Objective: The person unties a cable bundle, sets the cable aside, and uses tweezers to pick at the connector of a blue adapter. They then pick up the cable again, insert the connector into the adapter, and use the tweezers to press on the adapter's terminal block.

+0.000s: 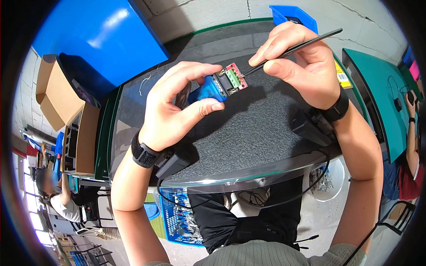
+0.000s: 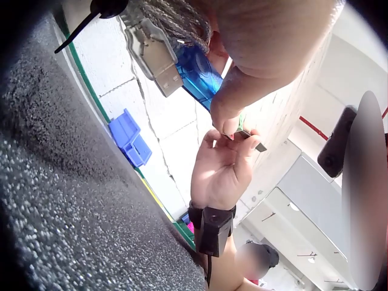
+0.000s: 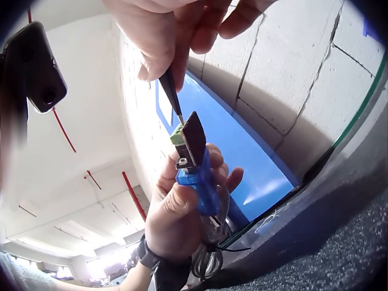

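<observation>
My left hand [image 1: 171, 106] grips a translucent blue connector [image 1: 207, 91] between thumb and fingers. A small red circuit board [image 1: 243, 84] with a green terminal block [image 1: 233, 79] is attached at the connector's right end. In my right hand [image 1: 306, 66] are slim black tweezers [image 1: 306, 44], pinched by thumb and fingers, with their tip at the terminal block. The right wrist view shows the tweezers [image 3: 171, 96] from the side, their tip touching or very near the green block [image 3: 177, 136]. A coiled grey cable [image 3: 209, 260] hangs under the blue connector [image 3: 207, 193].
A dark textured mat [image 1: 248, 137] covers the table. Behind stand a blue panel [image 1: 102, 40] and a blue bin [image 1: 293, 17]. An open cardboard box [image 1: 82, 133] is at the left. Below are a blue basket [image 1: 177, 221] and a white bucket [image 1: 333, 190]. Other people sit at both sides.
</observation>
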`<state>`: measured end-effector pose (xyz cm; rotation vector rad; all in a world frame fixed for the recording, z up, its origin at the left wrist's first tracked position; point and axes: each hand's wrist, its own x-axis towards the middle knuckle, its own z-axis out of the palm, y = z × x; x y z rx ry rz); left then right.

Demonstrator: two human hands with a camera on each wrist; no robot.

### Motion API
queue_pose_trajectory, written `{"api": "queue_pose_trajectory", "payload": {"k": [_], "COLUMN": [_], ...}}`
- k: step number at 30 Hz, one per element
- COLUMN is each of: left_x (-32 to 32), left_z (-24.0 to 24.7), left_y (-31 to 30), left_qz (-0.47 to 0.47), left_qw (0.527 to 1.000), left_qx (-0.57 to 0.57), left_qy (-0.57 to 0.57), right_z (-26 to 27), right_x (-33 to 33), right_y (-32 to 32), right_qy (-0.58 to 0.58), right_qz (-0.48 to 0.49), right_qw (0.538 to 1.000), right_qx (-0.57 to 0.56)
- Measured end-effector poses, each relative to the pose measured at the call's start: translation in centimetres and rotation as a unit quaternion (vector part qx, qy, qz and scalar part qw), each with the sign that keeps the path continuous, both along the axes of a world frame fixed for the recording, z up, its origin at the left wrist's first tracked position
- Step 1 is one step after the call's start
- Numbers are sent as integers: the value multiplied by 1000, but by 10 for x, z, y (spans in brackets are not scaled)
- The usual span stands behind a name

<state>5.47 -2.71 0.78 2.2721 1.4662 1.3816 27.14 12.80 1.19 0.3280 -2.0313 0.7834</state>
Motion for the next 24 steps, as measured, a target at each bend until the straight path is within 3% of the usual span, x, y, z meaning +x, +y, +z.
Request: {"api": "queue_pose_trajectory", "payload": {"k": [24], "left_x": [-2], "left_z": [5], "left_y": [-4], "left_qz": [13], "left_qw": [999], "left_qx": [-43], "left_qy": [29], "right_z": [-4], "right_x": [0], "right_y": [2], "right_qy": [3], "right_qz": [22], "right_qw": [999], "right_qx": [-26]}}
